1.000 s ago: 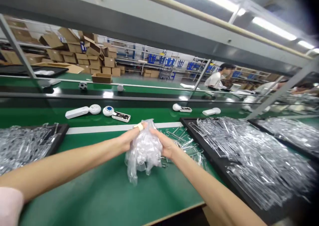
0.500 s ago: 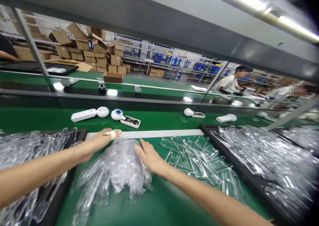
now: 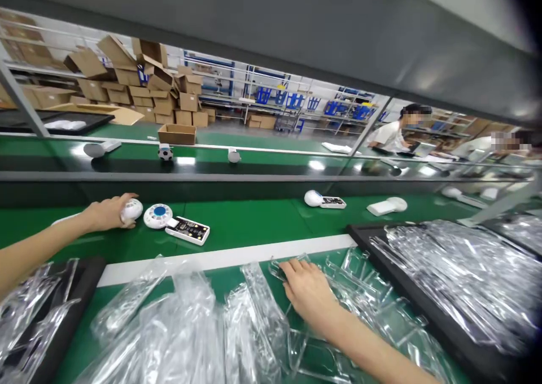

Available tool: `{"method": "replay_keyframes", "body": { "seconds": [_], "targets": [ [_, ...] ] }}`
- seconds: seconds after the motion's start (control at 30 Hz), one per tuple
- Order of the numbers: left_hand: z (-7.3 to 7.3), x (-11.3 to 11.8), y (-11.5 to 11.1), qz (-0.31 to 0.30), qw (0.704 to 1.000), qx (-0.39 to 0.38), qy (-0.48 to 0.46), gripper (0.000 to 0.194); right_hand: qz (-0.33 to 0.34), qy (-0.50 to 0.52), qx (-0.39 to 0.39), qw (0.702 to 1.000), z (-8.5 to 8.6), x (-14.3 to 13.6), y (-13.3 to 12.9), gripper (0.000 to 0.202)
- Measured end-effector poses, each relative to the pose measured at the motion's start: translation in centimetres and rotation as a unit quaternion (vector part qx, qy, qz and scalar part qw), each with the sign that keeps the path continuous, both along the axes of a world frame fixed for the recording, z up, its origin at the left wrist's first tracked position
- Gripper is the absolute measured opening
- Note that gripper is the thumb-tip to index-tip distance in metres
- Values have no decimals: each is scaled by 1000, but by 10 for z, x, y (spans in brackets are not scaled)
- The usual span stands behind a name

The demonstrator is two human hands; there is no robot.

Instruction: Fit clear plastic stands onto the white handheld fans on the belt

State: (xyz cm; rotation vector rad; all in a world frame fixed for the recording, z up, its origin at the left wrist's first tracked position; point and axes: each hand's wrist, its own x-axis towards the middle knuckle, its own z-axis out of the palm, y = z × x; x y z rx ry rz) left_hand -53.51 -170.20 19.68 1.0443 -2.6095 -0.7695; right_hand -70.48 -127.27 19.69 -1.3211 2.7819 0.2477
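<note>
My left hand point(image 3: 108, 213) is wrapped round the round end of a white device point(image 3: 132, 209) on the green belt. Just right of it lies another white device point(image 3: 158, 216) with a blue centre and an exposed circuit board. My right hand point(image 3: 307, 285) rests with bent fingers on the clear plastic frames point(image 3: 359, 282), its fingertips at one frame. Between my arms, clear plastic bags point(image 3: 182, 322) lie spread over the near green surface.
Black trays of clear plastic parts stand at the left point(image 3: 91, 293) and right point(image 3: 423, 299). More white devices point(image 3: 387, 206) lie along the belt. A grey beam point(image 3: 254, 39) crosses overhead. A person point(image 3: 392, 135) works across the line.
My left hand has moved left from the bags to the white device and closed on it. My right hand has moved right, from the bags to the clear frames. The bags are now spread out.
</note>
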Motion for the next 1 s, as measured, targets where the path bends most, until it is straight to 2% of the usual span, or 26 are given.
{"method": "replay_keyframes", "body": {
  "seconds": [0.07, 0.13, 0.2, 0.27, 0.33, 0.4, 0.43, 0.5, 0.53, 0.6, 0.77, 0.9, 1.0],
  "targets": [
    [9, 5, -4, -21, 992, -73, -106, 59, -14, -10, -25, 1000, 1, 1, -3, 26],
    [28, 10, -5, 9, 989, -95, -112, 61, -19, -31, -45, 998, 8, -2, -2, 26],
    [55, 16, 3, 58, 995, -75, -11, 69, -21, -51, -95, 994, 19, -5, 2, 30],
    [86, 21, 21, 60, 986, -35, 148, 73, -18, -90, -192, 977, 35, -6, 5, 33],
    [115, 21, 47, 3, 949, 43, 313, 66, -17, -146, -307, 940, 53, -3, -1, 37],
    [134, 15, 78, -97, 882, 191, 420, 48, -20, -193, -392, 899, 68, 8, -17, 42],
    [139, 10, 94, -114, 835, 274, 463, 43, -20, -215, -420, 881, 75, 15, -27, 44],
    [143, -1, 124, -116, 758, 407, 497, 38, -3, -261, -450, 854, 83, 31, -48, 49],
    [142, -6, 138, -110, 729, 449, 506, 37, 12, -277, -453, 847, 85, 39, -59, 51],
    [139, -15, 162, -114, 700, 492, 505, 36, 43, -280, -456, 844, 87, 51, -76, 54],
    [135, -28, 201, -123, 687, 534, 478, 31, 38, -210, -485, 848, 90, 67, -96, 53],
    [132, -33, 214, -115, 678, 530, 497, 30, 18, -205, -488, 849, 93, 76, -100, 53],
    [129, -34, 217, -122, 674, 530, 500, 31, 12, -187, -482, 856, 89, 81, -101, 53]
  ]
}}
